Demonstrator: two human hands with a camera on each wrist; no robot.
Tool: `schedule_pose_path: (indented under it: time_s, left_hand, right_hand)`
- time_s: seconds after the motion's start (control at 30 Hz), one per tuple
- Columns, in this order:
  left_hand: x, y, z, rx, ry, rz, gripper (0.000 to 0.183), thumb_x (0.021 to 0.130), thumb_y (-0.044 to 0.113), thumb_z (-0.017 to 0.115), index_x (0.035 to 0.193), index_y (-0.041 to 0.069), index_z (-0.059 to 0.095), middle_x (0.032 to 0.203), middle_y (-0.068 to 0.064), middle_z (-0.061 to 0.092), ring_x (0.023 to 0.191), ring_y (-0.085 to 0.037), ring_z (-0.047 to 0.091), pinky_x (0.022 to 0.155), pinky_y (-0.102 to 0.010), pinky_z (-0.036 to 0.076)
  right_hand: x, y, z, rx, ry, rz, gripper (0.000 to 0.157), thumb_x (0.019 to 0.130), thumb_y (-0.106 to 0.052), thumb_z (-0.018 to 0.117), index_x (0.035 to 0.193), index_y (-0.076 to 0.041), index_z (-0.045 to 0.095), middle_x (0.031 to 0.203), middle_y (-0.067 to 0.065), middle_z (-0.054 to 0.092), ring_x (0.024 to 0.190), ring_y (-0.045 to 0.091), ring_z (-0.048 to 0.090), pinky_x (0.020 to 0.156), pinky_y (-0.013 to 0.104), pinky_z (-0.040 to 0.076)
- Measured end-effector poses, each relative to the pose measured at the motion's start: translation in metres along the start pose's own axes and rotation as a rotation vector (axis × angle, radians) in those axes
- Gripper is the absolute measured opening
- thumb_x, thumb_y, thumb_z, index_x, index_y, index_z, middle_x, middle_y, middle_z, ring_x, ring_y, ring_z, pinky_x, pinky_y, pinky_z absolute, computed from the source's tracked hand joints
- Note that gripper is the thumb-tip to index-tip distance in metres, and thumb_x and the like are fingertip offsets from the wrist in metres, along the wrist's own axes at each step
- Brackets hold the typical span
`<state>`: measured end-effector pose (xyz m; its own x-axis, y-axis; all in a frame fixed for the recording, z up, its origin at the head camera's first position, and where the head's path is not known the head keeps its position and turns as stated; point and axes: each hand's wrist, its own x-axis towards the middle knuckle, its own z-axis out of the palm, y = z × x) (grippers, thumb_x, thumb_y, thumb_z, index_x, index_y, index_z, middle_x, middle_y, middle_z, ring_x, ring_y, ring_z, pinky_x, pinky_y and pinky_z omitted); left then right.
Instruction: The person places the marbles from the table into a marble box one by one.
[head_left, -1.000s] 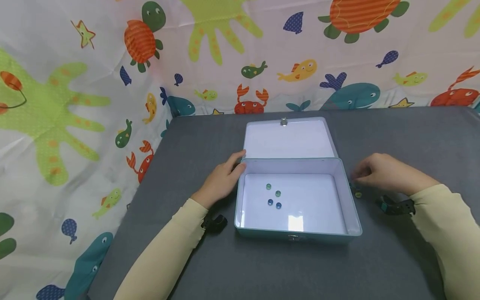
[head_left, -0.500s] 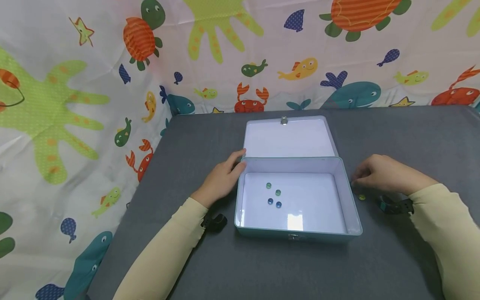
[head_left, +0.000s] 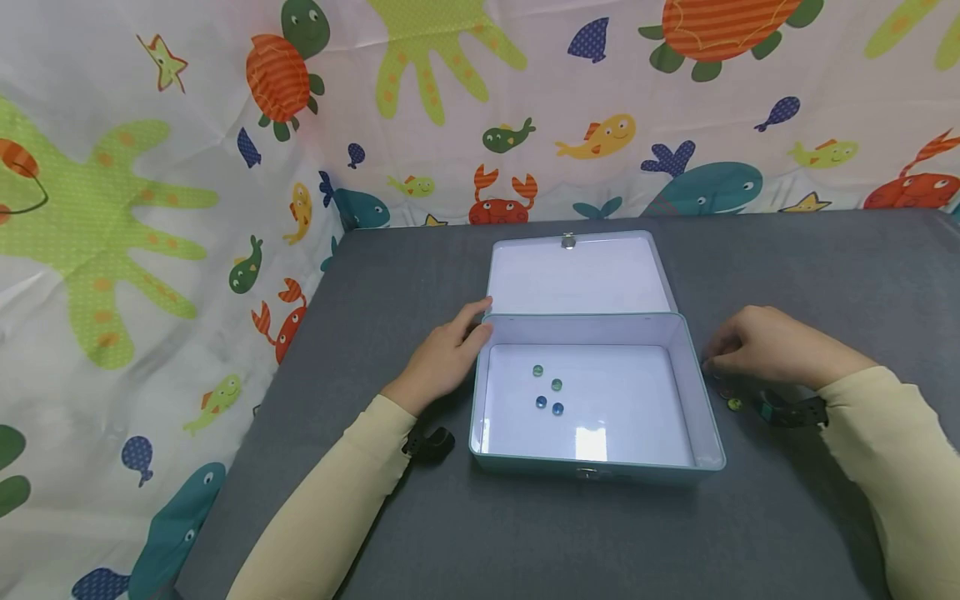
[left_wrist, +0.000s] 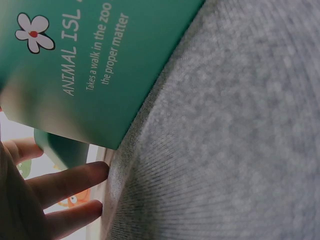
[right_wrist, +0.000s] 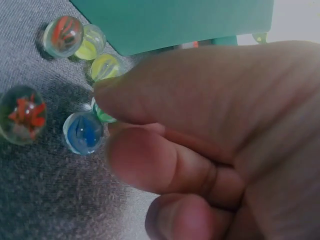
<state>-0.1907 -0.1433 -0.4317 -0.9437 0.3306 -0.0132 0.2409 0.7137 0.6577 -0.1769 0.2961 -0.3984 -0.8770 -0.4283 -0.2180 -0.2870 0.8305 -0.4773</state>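
A teal tin box (head_left: 525, 471) with a white inside stands with its lid (head_left: 581, 275) tipped back. My left hand (head_left: 442, 362) touches its back left corner, fingers fairly straight; the left wrist view shows the printed box side (left_wrist: 75, 110) close by. Inside lie two green marbles, one green marble (head_left: 557, 385) nearer the middle, and two blue marbles (head_left: 557, 409). Beside the right wall, my right hand (head_left: 780, 346) pinches a green marble (right_wrist: 104, 113) between thumb and finger. Around it are a blue marble (right_wrist: 84, 132), a yellow marble (right_wrist: 106, 67) and several others.
An orange-red swirled marble (right_wrist: 22, 115) lies apart on the grey cloth, and an orange-striped marble (right_wrist: 63, 36) sits near the box side. In the head view a yellow marble (head_left: 734, 404) shows by the right wrist strap (head_left: 791, 411). A sea-animal curtain (head_left: 450, 100) hangs behind.
The yellow marble beside the box has rolled right and toward me, away from the wall. My right fingers shift only slightly among the marbles. My left hand and the box stay put.
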Motion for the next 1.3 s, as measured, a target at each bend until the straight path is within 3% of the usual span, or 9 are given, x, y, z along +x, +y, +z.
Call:
schedule_pose_path:
  time_s: [0.37,0.73,1.03,1.3]
  left_hand:
    - [-0.001,0.002,0.0,-0.002,-0.001,-0.012,0.06,0.109,0.057,0.035,0.164,0.034,0.036,0.153,-0.01,0.057,0.136,-0.027,0.059,0.11,-0.056,0.046]
    - [-0.001,0.001,0.0,-0.013,-0.002,-0.011,0.059,0.109,0.057,0.035,0.164,0.034,0.036,0.154,-0.01,0.057,0.136,-0.027,0.058,0.112,-0.055,0.045]
    - [-0.001,0.002,-0.001,-0.014,-0.004,-0.026,0.059,0.109,0.057,0.036,0.163,0.035,0.036,0.153,-0.008,0.057,0.135,-0.026,0.058,0.111,-0.055,0.045]
    - [0.0,0.001,-0.001,-0.017,-0.009,-0.029,0.059,0.109,0.058,0.035,0.163,0.036,0.036,0.155,-0.008,0.056,0.137,-0.027,0.057,0.112,-0.056,0.045]
  right_hand:
    - [-0.004,-0.003,-0.008,-0.019,0.047,0.042,0.011,0.089,-0.013,0.079,0.096,-0.005,0.082,0.084,0.0,0.075,0.074,0.015,0.063,0.062,0.033,0.053]
    - [-0.015,-0.013,-0.028,-0.01,0.11,0.082,0.017,0.092,-0.015,0.079,0.104,-0.003,0.081,0.098,0.01,0.078,0.082,0.02,0.065,0.064,0.033,0.053]
    - [-0.016,-0.028,-0.036,0.005,0.19,0.087,0.023,0.093,-0.021,0.08,0.106,-0.002,0.081,0.096,0.01,0.078,0.085,0.023,0.066,0.066,0.034,0.054]
    - [-0.017,-0.04,-0.042,0.026,0.241,0.111,0.027,0.093,-0.025,0.081,0.111,-0.004,0.081,0.095,0.007,0.078,0.084,0.023,0.064,0.065,0.029,0.053]
